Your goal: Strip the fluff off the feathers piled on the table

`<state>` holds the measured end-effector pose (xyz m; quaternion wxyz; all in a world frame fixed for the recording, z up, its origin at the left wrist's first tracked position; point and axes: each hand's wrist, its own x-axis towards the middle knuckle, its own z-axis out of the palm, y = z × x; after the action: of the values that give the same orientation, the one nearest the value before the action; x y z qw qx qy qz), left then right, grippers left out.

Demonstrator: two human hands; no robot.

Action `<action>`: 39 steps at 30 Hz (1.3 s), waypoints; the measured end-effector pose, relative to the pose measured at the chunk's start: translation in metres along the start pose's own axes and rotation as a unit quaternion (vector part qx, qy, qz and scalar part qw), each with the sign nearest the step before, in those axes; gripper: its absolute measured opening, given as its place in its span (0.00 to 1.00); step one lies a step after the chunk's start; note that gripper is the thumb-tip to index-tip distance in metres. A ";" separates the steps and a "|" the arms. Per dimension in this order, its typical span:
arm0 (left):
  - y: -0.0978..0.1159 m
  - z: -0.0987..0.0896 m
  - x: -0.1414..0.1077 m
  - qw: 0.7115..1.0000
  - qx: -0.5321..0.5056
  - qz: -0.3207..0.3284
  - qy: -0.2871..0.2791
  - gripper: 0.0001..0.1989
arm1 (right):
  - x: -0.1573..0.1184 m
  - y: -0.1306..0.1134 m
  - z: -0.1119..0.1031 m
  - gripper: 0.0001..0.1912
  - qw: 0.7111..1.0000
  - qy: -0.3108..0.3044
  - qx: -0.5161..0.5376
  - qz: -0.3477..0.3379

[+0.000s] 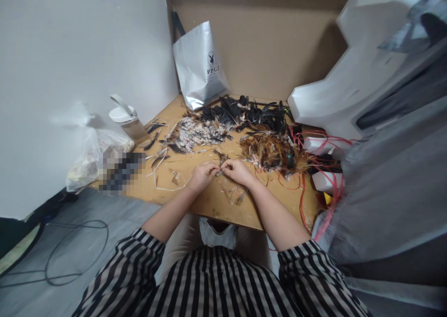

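A yellowish-brown wooden desk (202,207) stands in a corner, with a plain pale grey wall (80,42) at its left and an upright tan panel (265,47) behind. The left hand (203,175) and right hand (236,171) meet over its front half, thumb and fingers of each pinched closed on a small dark-brown feather tuft (221,156) that shows just beyond the fingertips; its lower end is too small to make out.

Beyond the hands, grey-and-white downy feathers (200,133) lie left of a heap of orange-brown feathers (268,151), with long glossy black feathers (260,114) along the back. Loose bits and a thin white string (167,190) lie across the wood; red plastic string (303,200) tangles at the right.

A silver bag with black print (199,65) stands at the rear; a white-lidded cup (134,128) and a knotted translucent plastic bag (84,165) sit at left. A white angular board (324,93) and grey cloth (394,177) crowd the right side. A black cable (104,235) loops on the grey floor (132,224).
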<state>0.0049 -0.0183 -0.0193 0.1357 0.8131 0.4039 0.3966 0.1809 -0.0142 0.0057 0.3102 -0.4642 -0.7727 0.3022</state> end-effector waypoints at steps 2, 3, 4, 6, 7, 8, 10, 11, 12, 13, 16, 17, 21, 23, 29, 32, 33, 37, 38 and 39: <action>0.000 0.000 0.000 1.000 0.000 -0.001 -0.002 0.06 | 0.000 0.001 0.001 0.08 1.000 0.007 0.006 0.006; 0.000 0.000 0.000 1.000 0.000 -0.002 -0.001 0.06 | 0.000 0.001 0.001 0.08 1.000 0.006 0.012 0.009; 0.000 0.000 -0.001 1.000 0.001 -0.002 -0.001 0.06 | 0.000 0.001 0.001 0.08 1.000 0.002 0.022 0.011; -0.001 0.001 -0.001 1.000 0.002 -0.004 0.000 0.07 | 0.000 0.001 0.001 0.10 0.999 -0.014 0.048 0.011; -0.001 0.001 -0.001 1.000 0.003 -0.005 0.001 0.07 | 0.000 0.001 0.000 0.10 0.998 -0.022 0.058 0.010; -0.001 0.001 -0.002 1.000 0.005 -0.006 0.001 0.07 | 0.000 0.001 0.000 0.10 0.998 -0.027 0.062 0.010; -0.001 0.002 -0.002 1.000 0.009 -0.009 0.000 0.07 | -0.001 0.001 0.000 0.10 0.998 -0.029 0.055 0.010; -0.001 0.002 -0.002 1.000 0.010 -0.009 -0.001 0.07 | -0.001 0.000 0.000 0.10 0.998 -0.027 0.049 0.011; -0.001 0.002 -0.002 1.000 0.010 -0.010 -0.002 0.06 | -0.001 0.000 0.000 0.09 0.999 -0.025 0.044 0.012; -0.001 0.002 -0.001 1.000 0.010 -0.010 -0.003 0.06 | 0.000 -0.001 0.000 0.09 0.999 -0.022 0.042 0.014; -0.001 0.002 -0.001 1.000 0.007 -0.008 -0.001 0.06 | 0.000 -0.001 -0.001 0.09 0.999 -0.020 0.044 0.014; -0.001 0.002 -0.001 1.000 0.007 -0.008 -0.001 0.06 | 0.000 -0.001 -0.001 0.09 0.999 -0.021 0.046 0.015; 0.000 0.002 -0.001 1.000 0.007 -0.005 -0.004 0.06 | 0.000 0.001 -0.003 0.09 0.998 -0.029 0.056 0.022; 0.000 0.002 -0.001 1.000 0.007 -0.005 -0.002 0.06 | 0.001 0.002 -0.003 0.09 0.997 -0.032 0.061 0.023; 0.000 0.002 -0.001 1.000 0.008 -0.008 -0.004 0.06 | 0.001 -0.001 -0.002 0.08 0.998 -0.024 0.045 0.028; 0.000 0.002 -0.001 1.000 0.004 -0.007 -0.003 0.06 | 0.000 -0.003 -0.003 0.08 0.999 -0.019 0.024 0.027; 0.000 0.002 0.000 1.000 0.002 -0.006 -0.002 0.06 | 0.000 -0.004 -0.003 0.08 0.999 -0.015 0.017 0.026; 0.000 0.003 0.000 1.000 -0.014 -0.008 0.003 0.06 | -0.001 -0.005 -0.003 0.07 1.000 0.001 0.005 0.025; 0.000 0.003 -0.001 1.000 -0.019 -0.010 0.005 0.06 | -0.001 -0.005 -0.003 0.07 1.000 0.005 0.003 0.025; 0.000 0.002 -0.001 1.000 -0.023 -0.013 0.007 0.06 | -0.001 -0.005 -0.003 0.06 1.000 0.010 0.001 0.024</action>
<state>0.0063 -0.0191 -0.0214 0.1566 0.8017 0.4064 0.4094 0.1808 -0.0166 0.0109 0.3109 -0.4851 -0.7581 0.3054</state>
